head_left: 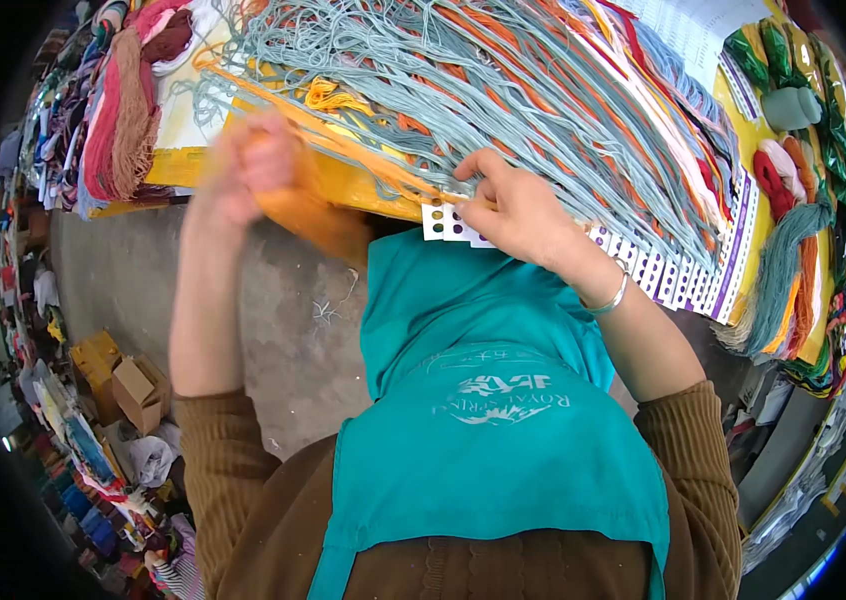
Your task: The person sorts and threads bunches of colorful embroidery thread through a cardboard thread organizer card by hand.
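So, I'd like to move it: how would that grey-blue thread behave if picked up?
Probably floppy: the grey-blue thread sprawls in loose, wavy strands. Likely light, too. It may tangle, since orange thread crosses through it, though the punched card under the right hand seems to hold one end.

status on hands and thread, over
Left hand blurred, at orange thread, grip unclear. Right hand pinching white punched card strip. Grey-blue thread bundle draped over it.

One left hand [248, 165], blurred, and one right hand [515, 208]. One bracelet [611, 297]. One punched white card strip [663, 272]. One teal apron [483, 400]. One grey-green thread cone [791, 108]. Two boxes on the floor [273, 330]: yellow box [95, 358], brown box [138, 390]. Thread strands [543, 110] far too many to count.
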The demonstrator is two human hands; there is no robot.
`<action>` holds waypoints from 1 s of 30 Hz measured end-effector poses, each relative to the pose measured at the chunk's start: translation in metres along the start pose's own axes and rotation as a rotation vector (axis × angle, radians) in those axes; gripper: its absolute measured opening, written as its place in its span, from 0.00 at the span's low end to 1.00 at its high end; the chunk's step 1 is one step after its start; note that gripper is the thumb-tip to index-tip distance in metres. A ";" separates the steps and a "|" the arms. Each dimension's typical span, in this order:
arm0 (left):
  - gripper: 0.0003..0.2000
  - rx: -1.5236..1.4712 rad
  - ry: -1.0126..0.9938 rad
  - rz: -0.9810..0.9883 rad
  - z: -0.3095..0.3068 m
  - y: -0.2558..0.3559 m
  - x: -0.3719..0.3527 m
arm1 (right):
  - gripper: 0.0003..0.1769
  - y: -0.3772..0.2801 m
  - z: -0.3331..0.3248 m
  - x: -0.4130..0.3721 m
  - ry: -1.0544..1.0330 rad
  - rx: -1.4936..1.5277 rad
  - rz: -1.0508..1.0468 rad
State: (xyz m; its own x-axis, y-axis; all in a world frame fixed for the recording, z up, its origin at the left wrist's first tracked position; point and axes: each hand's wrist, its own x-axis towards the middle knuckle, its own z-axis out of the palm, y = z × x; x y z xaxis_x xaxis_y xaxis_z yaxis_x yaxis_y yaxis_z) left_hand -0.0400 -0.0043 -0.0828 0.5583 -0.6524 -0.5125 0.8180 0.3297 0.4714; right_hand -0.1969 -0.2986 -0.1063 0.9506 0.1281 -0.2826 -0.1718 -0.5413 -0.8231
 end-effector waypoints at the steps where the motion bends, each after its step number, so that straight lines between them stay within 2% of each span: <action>1: 0.11 -0.091 -0.067 0.041 -0.009 0.025 0.003 | 0.20 0.001 0.001 0.001 0.001 -0.016 -0.001; 3: 0.10 -0.171 -0.122 0.152 -0.017 0.063 0.011 | 0.20 0.001 0.001 0.001 0.004 -0.025 -0.001; 6: 0.09 -0.379 -0.060 0.462 -0.021 0.093 0.033 | 0.20 0.000 0.003 -0.001 0.013 0.001 -0.008; 7: 0.07 -0.525 -0.125 0.589 -0.026 0.097 0.031 | 0.20 0.000 0.004 -0.002 0.019 0.006 -0.017; 10: 0.11 -0.270 0.141 0.742 -0.019 0.091 0.029 | 0.19 0.004 0.004 -0.001 0.044 0.000 -0.037; 11: 0.14 -0.174 0.079 0.676 -0.030 0.092 0.026 | 0.19 0.005 0.006 0.000 0.049 -0.001 -0.046; 14: 0.22 0.015 -0.355 0.484 -0.019 0.055 0.008 | 0.20 0.004 0.006 -0.001 0.043 -0.003 -0.052; 16: 0.27 0.148 -0.093 0.542 0.016 0.010 -0.008 | 0.17 0.006 0.006 -0.002 0.054 0.067 -0.046; 20: 0.32 0.175 -0.153 0.499 0.050 -0.053 -0.031 | 0.12 0.002 0.010 -0.002 0.058 0.312 0.012; 24: 0.33 0.198 -0.187 0.459 0.069 -0.095 -0.037 | 0.07 -0.034 0.029 -0.007 0.169 0.596 -0.210; 25: 0.34 0.212 -0.187 0.466 0.074 -0.104 -0.035 | 0.06 -0.050 0.037 -0.008 0.151 0.858 -0.281; 28: 0.33 0.316 -0.242 0.442 0.080 -0.122 -0.031 | 0.05 -0.063 0.044 -0.010 0.102 0.875 -0.195; 30: 0.34 0.317 -0.271 0.417 0.081 -0.130 -0.029 | 0.05 -0.061 0.045 -0.013 0.073 1.029 -0.104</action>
State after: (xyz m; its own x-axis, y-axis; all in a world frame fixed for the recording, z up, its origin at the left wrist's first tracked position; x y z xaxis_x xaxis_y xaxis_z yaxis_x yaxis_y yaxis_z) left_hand -0.1735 -0.0833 -0.0713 0.7344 -0.6764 -0.0553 0.4319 0.4030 0.8069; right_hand -0.2103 -0.2301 -0.0744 0.9808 0.0644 -0.1841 -0.1933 0.4459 -0.8739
